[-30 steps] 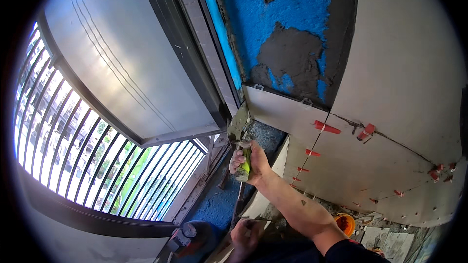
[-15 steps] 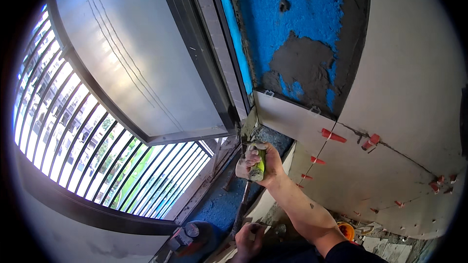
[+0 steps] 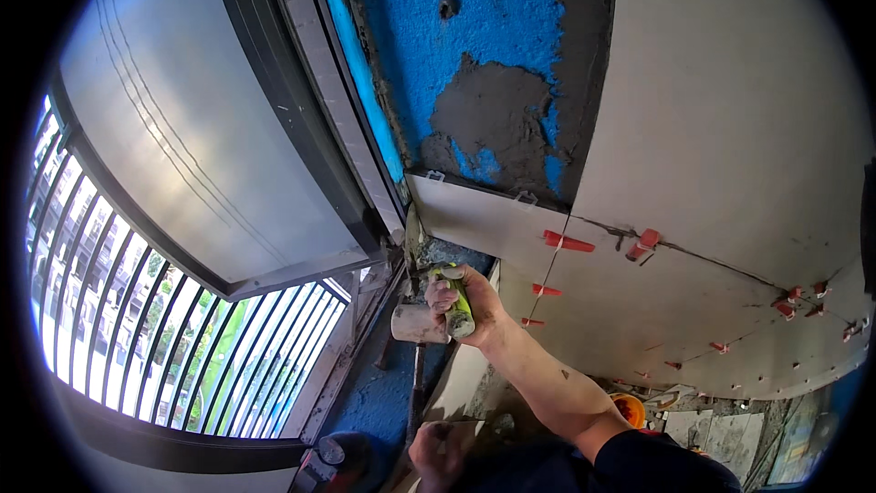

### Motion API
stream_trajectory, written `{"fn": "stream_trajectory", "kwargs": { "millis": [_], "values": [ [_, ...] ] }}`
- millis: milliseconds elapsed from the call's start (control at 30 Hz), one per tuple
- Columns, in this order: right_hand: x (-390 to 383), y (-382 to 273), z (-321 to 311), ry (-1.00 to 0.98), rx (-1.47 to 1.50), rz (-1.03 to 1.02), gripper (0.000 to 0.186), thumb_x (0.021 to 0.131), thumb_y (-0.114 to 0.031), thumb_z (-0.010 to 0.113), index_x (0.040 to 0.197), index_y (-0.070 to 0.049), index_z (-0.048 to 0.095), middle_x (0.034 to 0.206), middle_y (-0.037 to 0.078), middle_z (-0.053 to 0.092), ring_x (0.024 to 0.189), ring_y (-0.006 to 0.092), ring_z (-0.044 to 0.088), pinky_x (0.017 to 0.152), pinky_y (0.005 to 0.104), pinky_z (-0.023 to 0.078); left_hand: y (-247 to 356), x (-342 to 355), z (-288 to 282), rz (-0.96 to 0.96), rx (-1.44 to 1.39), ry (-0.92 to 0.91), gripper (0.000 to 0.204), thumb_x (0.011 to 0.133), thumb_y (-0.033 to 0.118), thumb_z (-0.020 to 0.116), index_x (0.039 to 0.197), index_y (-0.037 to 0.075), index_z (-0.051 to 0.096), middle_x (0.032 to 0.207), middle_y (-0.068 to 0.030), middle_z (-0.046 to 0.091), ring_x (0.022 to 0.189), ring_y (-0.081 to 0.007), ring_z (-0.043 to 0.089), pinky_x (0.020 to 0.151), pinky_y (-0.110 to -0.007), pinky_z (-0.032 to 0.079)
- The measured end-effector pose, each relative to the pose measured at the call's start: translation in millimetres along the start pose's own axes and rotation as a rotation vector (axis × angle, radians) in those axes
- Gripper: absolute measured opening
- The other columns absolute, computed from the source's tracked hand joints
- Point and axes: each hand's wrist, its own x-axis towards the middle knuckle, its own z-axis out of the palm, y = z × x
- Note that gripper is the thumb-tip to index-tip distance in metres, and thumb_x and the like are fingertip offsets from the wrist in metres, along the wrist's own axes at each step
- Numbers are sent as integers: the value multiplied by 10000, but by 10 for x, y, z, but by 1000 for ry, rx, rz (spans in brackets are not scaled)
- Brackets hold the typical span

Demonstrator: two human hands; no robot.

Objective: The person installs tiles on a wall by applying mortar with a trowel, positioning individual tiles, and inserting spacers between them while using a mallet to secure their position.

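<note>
My right hand (image 3: 465, 308) is closed round the thick yellow-green handle (image 3: 459, 312) of a hand tool, smeared grey at its butt. The working end points into the corner below the window frame and cannot be made out clearly. Just left of that hand is the pale head of a mallet (image 3: 415, 323), its shaft running down toward me. Low in the picture my left hand (image 3: 436, 455) is curled at the lower end of the mallet's dark handle, fingers partly hidden. Both hands are over the blue-coated window ledge (image 3: 365, 415).
Pale wall tiles (image 3: 721, 128) with red wedges (image 3: 568, 241) in their joints fill the right. Above, a blue wall patch (image 3: 511, 0) carries grey mortar (image 3: 493, 114). Left are the window panel (image 3: 201, 146) and barred grille (image 3: 137, 329). An orange bucket (image 3: 628, 408) stands on the littered floor.
The whole view has swung right, so the scene sits further left. My right hand has shifted slightly right against the ledge, still round the handle. The left hand stays by the mallet handle.
</note>
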Motion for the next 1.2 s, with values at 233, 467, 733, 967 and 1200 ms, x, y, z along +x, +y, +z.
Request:
{"fn": "stream_trajectory", "kwargs": {
  "millis": [233, 467, 733, 967, 1200],
  "values": [
    [-46, 44, 60, 52, -123, -41, 128, 867, -172, 483, 844, -50, 516, 710, 17, 516, 586, 105, 500, 591, 259, 473, 5, 18, -29, 0, -4, -2, 182, 751, 26, 717, 869, 8, 580, 744, -110, 609, 673, -220, 624, 649, -303, 488],
    [254, 467, 114, 126, -225, -73, 149, 834, -193, 507, 748, -73, 492, 658, 31, 491, 629, 166, 507, 623, 300, 467, -1, -9, -43, 3, 19, 18, 161, 755, 24, 712, 852, 12, 584, 743, -112, 608, 666, -228, 626, 640, -310, 486],
    [349, 894, 92, 40, -303, -99, 144, 824, -231, 497, 753, -106, 481, 656, 15, 485, 624, 167, 498, 603, 303, 436, -98, -55, -118, 17, -40, -28, 165, 838, 138, 629, 915, -6, 601, 770, -130, 626, 671, -236, 620, 605, -325, 487],
    [-746, 1005, -142, 7, -495, -14, 185, 823, -231, 556, 782, -77, 462, 635, 14, 430, 532, 142, 451, 514, 292, 385, -95, -100, -120, -13, -32, -40, 139, 764, -23, 665, 856, 15, 568, 741, -97, 592, 651, -206, 593, 629, -293, 472],
    [-2097, 303, -1580, 373, -629, 26, 231, 839, -247, 478, 707, -57, 462, 588, 59, 419, 542, 184, 441, 573, 347, 404, -45, -107, -112, -33, -70, -111, 125, 774, -22, 675, 848, 8, 579, 740, -99, 598, 637, -181, 596, 597, -282, 473]
  ]
}}
